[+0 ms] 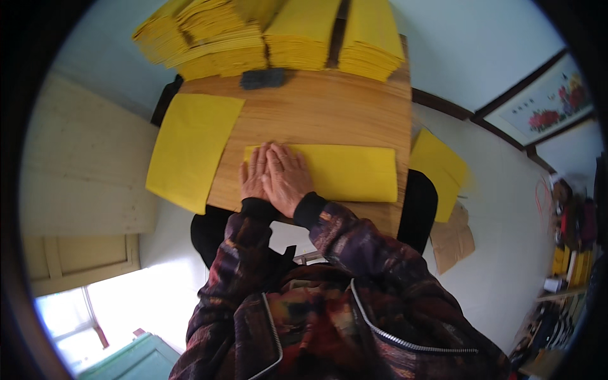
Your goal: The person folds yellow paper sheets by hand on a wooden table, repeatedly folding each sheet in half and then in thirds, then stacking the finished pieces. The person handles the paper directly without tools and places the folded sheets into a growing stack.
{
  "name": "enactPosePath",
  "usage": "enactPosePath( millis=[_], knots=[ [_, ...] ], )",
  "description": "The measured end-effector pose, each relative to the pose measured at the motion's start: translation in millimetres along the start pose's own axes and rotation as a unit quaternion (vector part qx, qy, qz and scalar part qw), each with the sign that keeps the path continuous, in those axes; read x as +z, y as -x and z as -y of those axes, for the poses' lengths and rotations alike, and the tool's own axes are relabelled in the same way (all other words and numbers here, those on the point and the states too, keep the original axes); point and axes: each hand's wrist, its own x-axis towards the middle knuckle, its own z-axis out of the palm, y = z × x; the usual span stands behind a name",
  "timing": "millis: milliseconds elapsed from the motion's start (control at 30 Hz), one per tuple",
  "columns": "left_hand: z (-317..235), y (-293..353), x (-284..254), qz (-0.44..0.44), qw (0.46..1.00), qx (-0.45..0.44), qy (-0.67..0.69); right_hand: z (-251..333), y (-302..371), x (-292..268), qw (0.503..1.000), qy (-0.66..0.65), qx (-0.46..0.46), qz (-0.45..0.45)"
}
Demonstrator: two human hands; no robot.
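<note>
A long yellow sheet (354,173), which looks folded into a strip, lies across the wooden table (316,114) in front of me. My left hand (254,179) rests flat on its left end, fingers stretched forward. Partly over the left hand lies my right hand (288,179), also flat, its fingers pressing down near the same end. Neither hand grips anything. To the left, a wider yellow sheet (193,149) is spread out and hangs over the table's left edge.
Along the far edge stand several stacks of yellow sheets (301,35), with a dark grey cloth-like pad (263,78) before them. Beyond the right edge are another yellow sheet (440,168) and a brown cardboard piece (453,240). A framed flower picture (544,104) is at the right.
</note>
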Motion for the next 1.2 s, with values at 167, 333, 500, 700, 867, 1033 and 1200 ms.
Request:
enactPosePath(
  millis=[167, 333, 500, 700, 867, 1033, 1200],
  knots=[
    [-10.6, 7.0, -6.6, -0.081, 0.993, -0.002, 0.082, -51.6, 25.1, -40.7, 0.992, 0.116, 0.046, 0.035],
    [-12.9, 9.0, -17.6, -0.09, 0.992, 0.0, 0.086, -110.5, 66.9, -109.6, 0.967, 0.208, 0.145, 0.039],
    [-13.1, 8.1, -18.0, -0.083, 0.993, -0.007, 0.087, -123.5, 80.9, -138.8, 0.955, 0.246, 0.163, 0.031],
    [-15.7, 5.3, -23.4, -0.032, 0.996, -0.027, 0.075, -36.0, 33.0, -52.0, 0.993, 0.103, -0.001, 0.049],
    [-12.6, 5.5, -19.5, -0.034, 0.997, -0.019, 0.069, -47.4, 25.6, -43.7, 0.986, 0.134, 0.008, 0.094],
    [-10.1, 6.5, -14.0, -0.071, 0.995, -0.003, 0.07, -116.0, 67.0, -102.0, 0.976, 0.187, 0.103, 0.037],
    [-12.0, 4.0, -14.1, -0.072, 0.994, -0.019, 0.08, -133.5, 78.1, -136.3, 0.95, 0.232, 0.197, 0.064]
  ],
)
